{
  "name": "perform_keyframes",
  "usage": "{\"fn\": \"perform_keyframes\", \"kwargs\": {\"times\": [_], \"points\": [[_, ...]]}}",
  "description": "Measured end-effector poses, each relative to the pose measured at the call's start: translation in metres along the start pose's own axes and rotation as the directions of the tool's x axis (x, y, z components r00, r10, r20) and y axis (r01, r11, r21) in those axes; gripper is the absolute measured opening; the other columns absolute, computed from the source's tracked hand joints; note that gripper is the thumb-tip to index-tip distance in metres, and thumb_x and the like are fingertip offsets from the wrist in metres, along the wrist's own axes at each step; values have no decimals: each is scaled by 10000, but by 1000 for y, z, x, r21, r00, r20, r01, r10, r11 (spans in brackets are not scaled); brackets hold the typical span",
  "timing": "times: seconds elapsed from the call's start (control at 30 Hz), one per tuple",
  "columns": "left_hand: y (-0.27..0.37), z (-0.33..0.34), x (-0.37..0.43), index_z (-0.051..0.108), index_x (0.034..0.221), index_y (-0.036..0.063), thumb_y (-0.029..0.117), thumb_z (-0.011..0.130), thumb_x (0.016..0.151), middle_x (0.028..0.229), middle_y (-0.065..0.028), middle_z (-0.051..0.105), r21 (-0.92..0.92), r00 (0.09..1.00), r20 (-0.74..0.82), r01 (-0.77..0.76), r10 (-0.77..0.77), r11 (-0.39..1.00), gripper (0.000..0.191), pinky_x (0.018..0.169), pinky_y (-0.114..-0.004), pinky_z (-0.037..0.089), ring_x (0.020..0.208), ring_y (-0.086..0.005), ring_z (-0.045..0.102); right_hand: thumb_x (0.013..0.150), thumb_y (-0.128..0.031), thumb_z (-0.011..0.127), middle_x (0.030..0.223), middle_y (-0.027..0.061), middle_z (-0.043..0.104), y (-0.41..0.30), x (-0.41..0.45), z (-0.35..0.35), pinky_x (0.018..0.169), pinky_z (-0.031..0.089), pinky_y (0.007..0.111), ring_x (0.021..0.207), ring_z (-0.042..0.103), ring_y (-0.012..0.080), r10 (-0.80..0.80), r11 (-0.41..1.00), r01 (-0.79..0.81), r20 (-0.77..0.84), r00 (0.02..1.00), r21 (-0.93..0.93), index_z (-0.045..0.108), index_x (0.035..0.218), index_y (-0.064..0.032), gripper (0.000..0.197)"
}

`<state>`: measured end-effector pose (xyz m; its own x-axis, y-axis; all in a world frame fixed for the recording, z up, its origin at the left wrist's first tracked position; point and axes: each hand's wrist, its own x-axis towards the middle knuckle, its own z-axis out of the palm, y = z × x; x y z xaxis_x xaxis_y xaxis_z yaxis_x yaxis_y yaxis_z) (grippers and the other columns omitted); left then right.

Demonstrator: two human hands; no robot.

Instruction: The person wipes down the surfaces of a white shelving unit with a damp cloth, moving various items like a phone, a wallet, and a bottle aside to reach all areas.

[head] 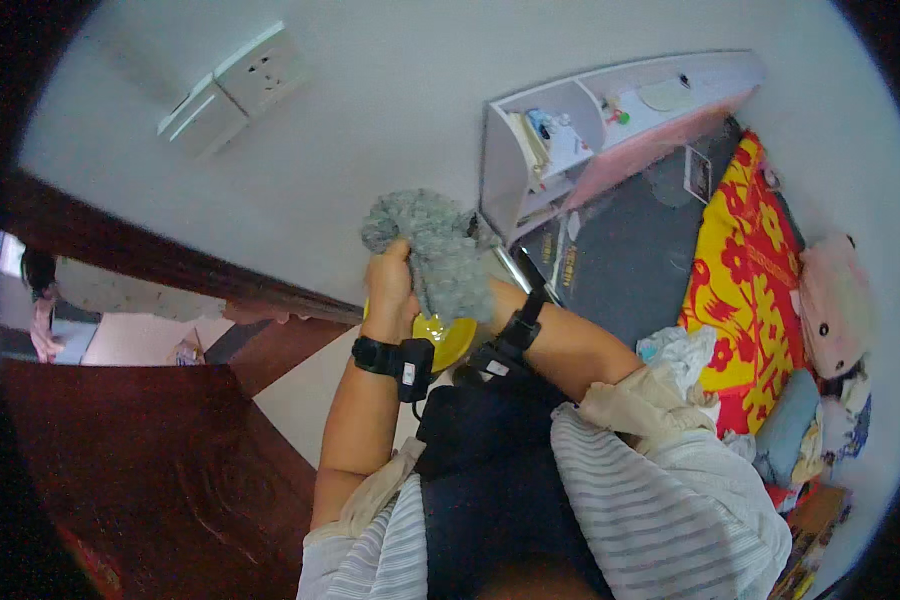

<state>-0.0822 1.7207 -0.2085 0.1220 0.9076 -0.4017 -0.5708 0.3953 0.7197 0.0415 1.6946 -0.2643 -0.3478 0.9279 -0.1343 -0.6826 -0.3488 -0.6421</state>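
Note:
My left hand point(390, 285) is closed in a fist around a grey fluffy cloth point(450, 255), which bunches above the knuckles and hangs down to the right. The right forearm reaches in from the other side, and my right hand point(501, 296) is mostly hidden behind the cloth, so its grip does not show. Just beneath the hands is a shiny yellow object point(444, 341), partly covered by the cloth and the left wrist. Each wrist wears a black strapped device.
A white wall with a switch and socket plate point(232, 90) rises ahead. To the right are a white and pink shelf unit point(592, 142), a dark grey surface point(630, 247), a red-and-yellow floral blanket point(750, 292) and a pink plush toy point(836, 307). A dark brown wooden door point(165, 465) stands left.

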Motion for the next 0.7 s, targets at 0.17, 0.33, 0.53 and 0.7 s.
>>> {"fn": "perform_keyframes", "kwargs": {"times": [0.17, 0.33, 0.53, 0.7], "points": [[-11, 30, 2, 620, 1033, -56, 124, 518, 869, 941, -137, 662, 131, 998, -5, -57, 58, 990, 264, 712, -357, 546, 814, -247, 663, 980, -245, 467, 1236, 97, 573, 28, 24, -25, 944, 462, 322, 1071, 563, 221, 0, 972, 32, -137, 991, 231, 469, 1325, -62, 390], [-27, 51, 8, 611, 1067, -42, 158, 515, 912, 970, -127, 663, 260, 993, 29, -116, 113, 958, 270, 717, -325, 540, 822, -217, 662, 977, -272, 459, 1214, 97, 587, 9, 10, -23, 937, 462, 336, 1038, 577, 237, 26, 950, 87, -350, 936, 301, 497, 1298, -69, 383], [-62, 78, 32, 521, 1187, -15, 177, 469, 966, 1081, -138, 618, 168, 998, 35, -57, 51, 984, 298, 792, -320, 519, 931, -209, 629, 972, -370, 418, 1216, 88, 589, -63, -21, -25, 976, 418, 397, 1068, 557, 287, -473, 851, 293, -392, 789, -436, 545, 1250, -117, 397], [-72, 116, 53, 493, 1205, 12, 182, 468, 978, 1094, -119, 598, 272, 992, 92, -106, 84, 956, 284, 865, -329, 497, 982, -203, 601, 931, -237, 508, 1196, 95, 603, -108, -40, -85, 912, 446, 372, 1049, 564, 263, -724, 285, 275, -18, 690, -918, 566, 1230, -93, 337]]}}
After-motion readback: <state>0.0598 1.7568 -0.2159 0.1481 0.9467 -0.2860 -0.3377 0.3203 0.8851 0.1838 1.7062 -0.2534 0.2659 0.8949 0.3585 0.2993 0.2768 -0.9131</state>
